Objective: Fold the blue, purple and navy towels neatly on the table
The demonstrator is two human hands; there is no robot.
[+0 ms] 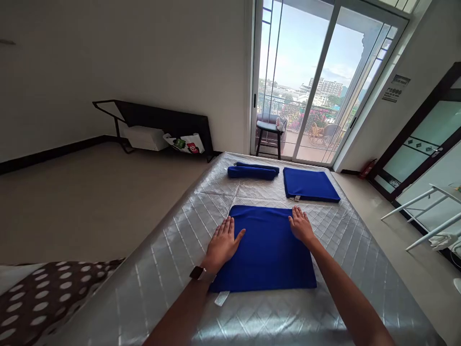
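A: Head view, centre of the frame. Blue towel lies flat and squared on the quilted, silver-covered mattress, white tag sticking out at its lower left corner.

B: Hands?

A: Both on it. Left hand lies palm down on the towel's left edge, fingers spread, thumb out toward the middle. Right hand rests on the upper right corner, fingers extended and close together. Neither pinches any cloth.

B: Why flat like that?

A: My read: open palms at opposite sides keep the fabric taut and pinned against the slippery cover, so it stays smooth and its edges stay in line. A watch sits on the left wrist, clear of the cloth.

B: Anything else up there?

A: Above centre, well apart from the hands: a rolled blue towel to the left, a folded blue towel to its right, lying near each other. Set at the far end, they leave the near area free for working. Lower left of the frame, a brown polka-dot cloth. Upper right, a sliding glass door onto a balcony.
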